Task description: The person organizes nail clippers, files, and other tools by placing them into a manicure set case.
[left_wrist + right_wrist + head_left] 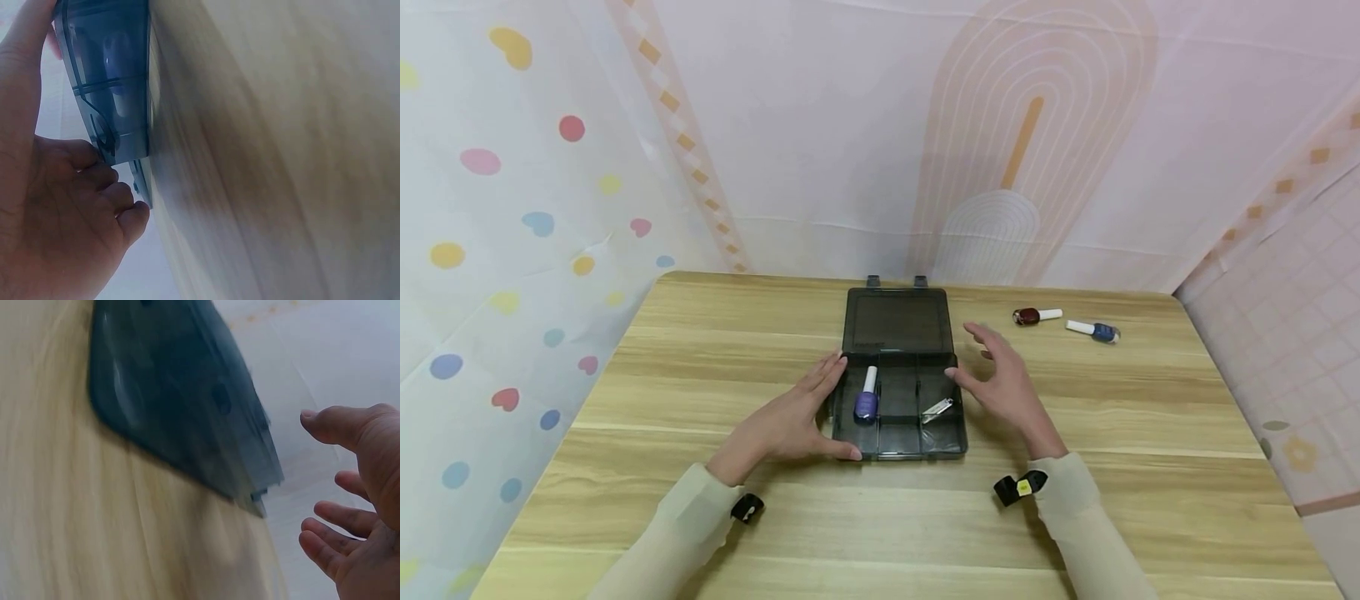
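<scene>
A dark translucent compartment box (898,437) lies on the table with its lid (898,322) folded back, away from me. Inside, on the left, is a purple nail polish bottle (866,407) with a white cap; a silver nail clipper (937,410) lies on the right side. My left hand (793,421) holds the box by its left side, thumb at the front corner and fingers at the back; the left wrist view shows those fingers curled against its end. Beside the right edge, my right hand (1003,383) is spread with nothing in it, thumb tip overlapping the rim in the head view.
To the right at the back of the wooden table (1150,467) lie a dark red nail polish bottle (1027,316) and a blue one (1103,332), both white-capped and on their sides. A patterned cloth (820,142) hangs behind the table's far edge.
</scene>
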`<state>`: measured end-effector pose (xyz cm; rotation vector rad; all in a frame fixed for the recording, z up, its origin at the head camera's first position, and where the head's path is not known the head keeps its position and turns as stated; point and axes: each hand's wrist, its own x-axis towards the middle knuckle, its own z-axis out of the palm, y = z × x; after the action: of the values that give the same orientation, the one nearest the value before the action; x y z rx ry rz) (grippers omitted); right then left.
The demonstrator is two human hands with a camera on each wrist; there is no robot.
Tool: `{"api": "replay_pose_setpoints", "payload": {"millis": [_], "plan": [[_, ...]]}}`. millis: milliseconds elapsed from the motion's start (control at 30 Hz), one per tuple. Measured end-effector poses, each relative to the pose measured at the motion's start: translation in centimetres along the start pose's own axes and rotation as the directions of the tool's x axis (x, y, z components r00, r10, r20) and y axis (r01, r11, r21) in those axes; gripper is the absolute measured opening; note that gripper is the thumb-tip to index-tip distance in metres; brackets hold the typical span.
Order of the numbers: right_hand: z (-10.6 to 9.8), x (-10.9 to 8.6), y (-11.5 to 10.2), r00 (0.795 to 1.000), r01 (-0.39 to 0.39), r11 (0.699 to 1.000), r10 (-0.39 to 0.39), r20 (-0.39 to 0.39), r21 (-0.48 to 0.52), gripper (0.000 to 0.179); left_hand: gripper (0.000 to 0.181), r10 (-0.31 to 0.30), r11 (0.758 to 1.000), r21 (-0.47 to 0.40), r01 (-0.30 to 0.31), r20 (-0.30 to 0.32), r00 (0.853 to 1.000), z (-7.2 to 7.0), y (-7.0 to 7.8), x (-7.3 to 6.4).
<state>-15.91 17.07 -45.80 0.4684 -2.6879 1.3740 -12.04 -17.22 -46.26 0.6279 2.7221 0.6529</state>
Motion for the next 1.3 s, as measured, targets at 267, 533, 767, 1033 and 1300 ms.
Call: {"api": "replay_pose_setpoints", "payload": {"millis": [267,533,767,1033,1300], "plan": [[-0.8,0.5,1.4,0.997,-0.064,0.998,0.064,-0.036,-0.004,0.072,0.144,-0.003,1.0,0.005,0.003,0.001,1.0,0.0,0.0,0.0],[-1.5,1.4,2.9,0.988,-0.151,0.985,0.149,-0.028,-0.078,0.074,0.144,-0.006,1.0,0.004,0.006,0.002,1.0,-0.1,0.1,0.0],[-2.0,2.1,4.4,0.976,-0.219,0.968,0.216,-0.037,-0.122,0.071,0.143,-0.005,1.0,0.009,0.005,0.007,1.0,-0.1,0.1,0.0],[-2.3,2.4,5.5,0.95,-0.306,0.938,0.288,-0.124,-0.163,0.056,0.143,-0.006,1.0,0.004,0.006,0.017,1.0,0.0,0.1,0.1],[-2.3,2.5,5.4,0.939,-0.336,0.913,0.306,-0.156,-0.23,0.031,0.144,-0.005,1.0,-0.006,0.005,0.012,1.0,0.0,0.1,0.1]]}}
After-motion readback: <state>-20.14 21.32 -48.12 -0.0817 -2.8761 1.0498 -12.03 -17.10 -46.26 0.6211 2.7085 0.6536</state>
